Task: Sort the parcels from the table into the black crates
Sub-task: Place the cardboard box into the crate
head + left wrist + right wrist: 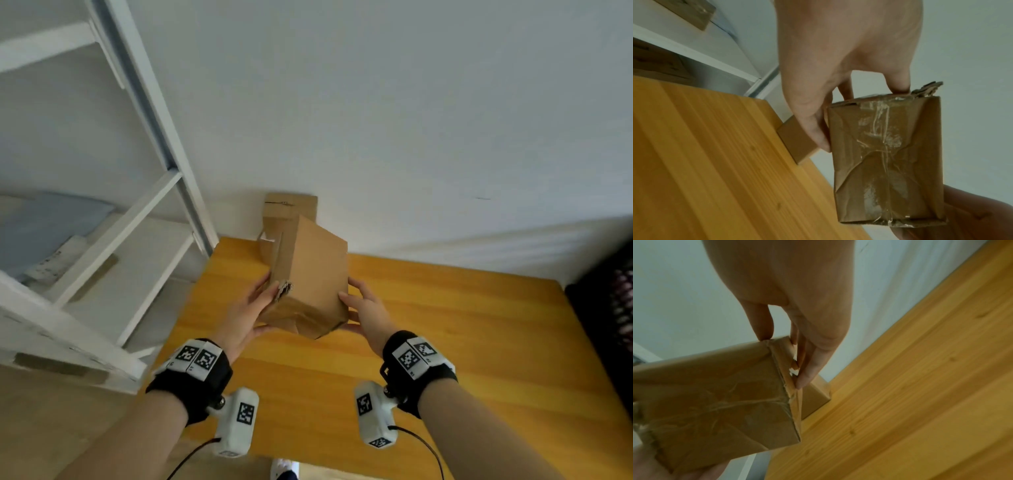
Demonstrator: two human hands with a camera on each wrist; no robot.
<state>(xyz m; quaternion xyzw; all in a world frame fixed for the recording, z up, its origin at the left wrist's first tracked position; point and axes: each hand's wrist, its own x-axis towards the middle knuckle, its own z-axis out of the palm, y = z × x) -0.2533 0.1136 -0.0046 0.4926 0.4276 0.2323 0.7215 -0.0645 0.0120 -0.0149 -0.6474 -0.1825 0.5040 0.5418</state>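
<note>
A brown paper-wrapped parcel with crinkled tape and a torn corner is held in the air over the wooden table. My left hand grips its left side, fingers along the side and thumb at an edge. My right hand grips the right side the same way. The left wrist view shows the taped end of the parcel below my left hand. The right wrist view shows the parcel under my right hand. A black crate shows blurred at the right edge.
A second cardboard box stands at the table's back edge against the white wall, just behind the held parcel. A white shelf unit with flat packages stands left of the table.
</note>
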